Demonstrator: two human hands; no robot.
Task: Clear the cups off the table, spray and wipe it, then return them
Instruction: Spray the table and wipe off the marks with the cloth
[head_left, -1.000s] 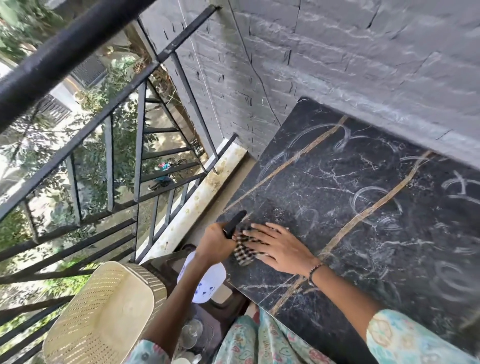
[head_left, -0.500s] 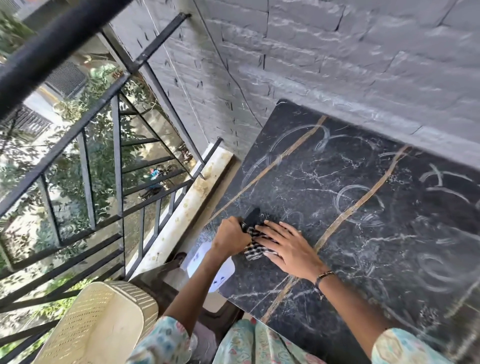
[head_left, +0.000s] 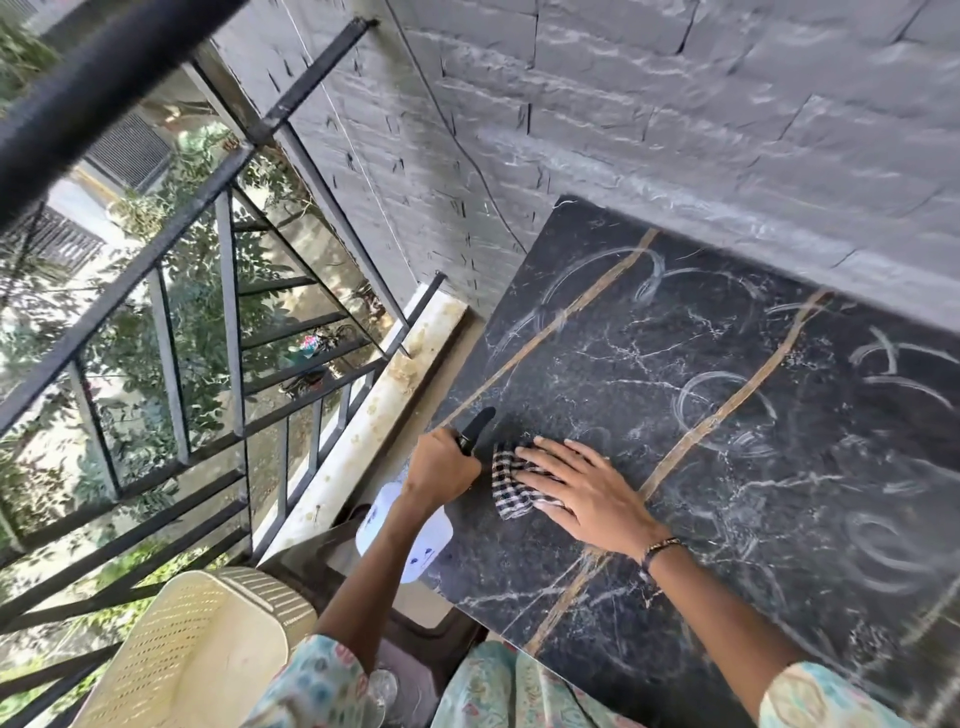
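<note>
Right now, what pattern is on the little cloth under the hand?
The cloth has a black-and-white check pattern, seen in the head view under the right hand.

To your left a black metal railing (head_left: 171, 291) runs along the balcony edge, with green trees (head_left: 156, 270) and a building beyond it. Below it lies a stained pale ledge (head_left: 384, 405). A grey brick wall (head_left: 675, 130) rises ahead. A cream perforated plastic chair (head_left: 192, 654) stands at lower left.
</note>
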